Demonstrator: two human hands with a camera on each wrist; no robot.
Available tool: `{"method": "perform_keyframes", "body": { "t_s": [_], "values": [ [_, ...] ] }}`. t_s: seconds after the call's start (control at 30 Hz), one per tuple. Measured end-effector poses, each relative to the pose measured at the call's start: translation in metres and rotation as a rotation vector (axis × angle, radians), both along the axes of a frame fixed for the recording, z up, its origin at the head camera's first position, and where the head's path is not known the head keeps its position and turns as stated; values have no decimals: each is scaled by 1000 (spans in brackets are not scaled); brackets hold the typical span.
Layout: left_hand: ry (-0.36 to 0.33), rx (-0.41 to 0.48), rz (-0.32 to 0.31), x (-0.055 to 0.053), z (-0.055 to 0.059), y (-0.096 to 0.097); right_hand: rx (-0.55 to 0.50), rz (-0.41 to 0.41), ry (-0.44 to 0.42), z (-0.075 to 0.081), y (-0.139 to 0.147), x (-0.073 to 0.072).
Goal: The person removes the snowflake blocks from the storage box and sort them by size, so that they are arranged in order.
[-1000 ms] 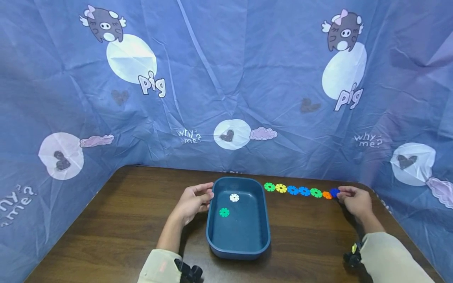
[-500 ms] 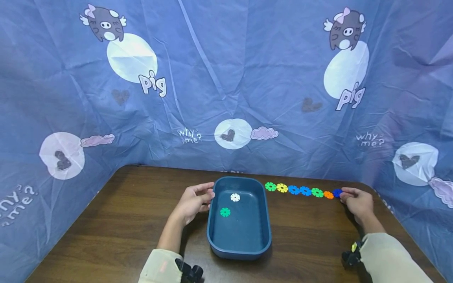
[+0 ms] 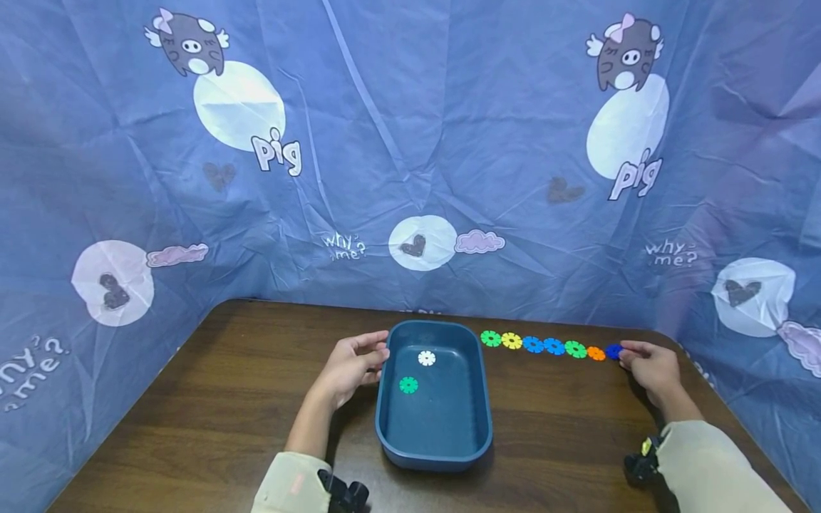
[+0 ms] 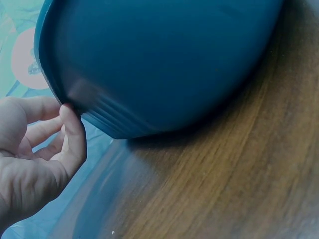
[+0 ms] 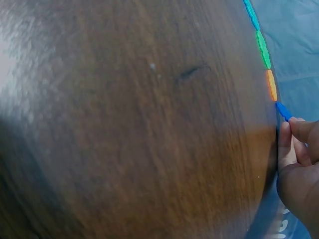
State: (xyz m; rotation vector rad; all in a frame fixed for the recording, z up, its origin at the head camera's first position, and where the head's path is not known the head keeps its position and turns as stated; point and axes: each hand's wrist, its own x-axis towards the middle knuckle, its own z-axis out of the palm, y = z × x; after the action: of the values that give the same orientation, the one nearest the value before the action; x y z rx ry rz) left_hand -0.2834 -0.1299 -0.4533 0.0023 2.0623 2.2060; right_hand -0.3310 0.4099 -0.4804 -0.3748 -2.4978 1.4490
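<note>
My left hand [image 3: 346, 367] is at the left rim of a dark blue plastic tray [image 3: 432, 457], with thumb and forefinger pinching its edge in the left wrist view. Inside the tray lie a white snowflake disc [image 3: 426, 358] and a green one [image 3: 408, 385]. At the far right, my right hand [image 3: 653, 369] pinches a dark blue snowflake disc [image 5: 283, 111] between thumb and forefinger. In the right wrist view that disc is tilted, its free edge close to the orange disc [image 5: 271, 85]. The fingers hide part of it.
A row of discs runs right from the tray along the table's back: green [image 3: 490, 338], yellow [image 3: 511, 340], two blue [image 3: 532, 345], green [image 3: 575, 349], then orange. Behind the brown wooden table [image 3: 551, 434] hangs a blue printed cloth [image 3: 359, 178].
My right hand has shifted slightly right with the dark blue disc, which overlapped the orange disc earlier and now sits just to its right. My left hand stays at the tray's rim.
</note>
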Motion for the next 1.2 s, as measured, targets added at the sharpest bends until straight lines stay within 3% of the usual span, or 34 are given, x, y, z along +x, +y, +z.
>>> {"method": "perform_keyframes", "body": {
  "t_s": [0.6,0.77,0.9,1.1,1.2],
  "values": [
    [-9,-5,-1,1,1,0,84,9,-72,2,0,2],
    [-5,-8,-4,-1,0,-1,44,35,-81,4,3,3],
    [-8,-10,-3,-1,0,-1,-1,90,-73,5,6,3],
    [-11,-6,2,0,0,0,-110,248,-36,12,2,1],
    [-10,-8,3,0,1,0,-116,308,-16,18,-6,0]
  ]
}}
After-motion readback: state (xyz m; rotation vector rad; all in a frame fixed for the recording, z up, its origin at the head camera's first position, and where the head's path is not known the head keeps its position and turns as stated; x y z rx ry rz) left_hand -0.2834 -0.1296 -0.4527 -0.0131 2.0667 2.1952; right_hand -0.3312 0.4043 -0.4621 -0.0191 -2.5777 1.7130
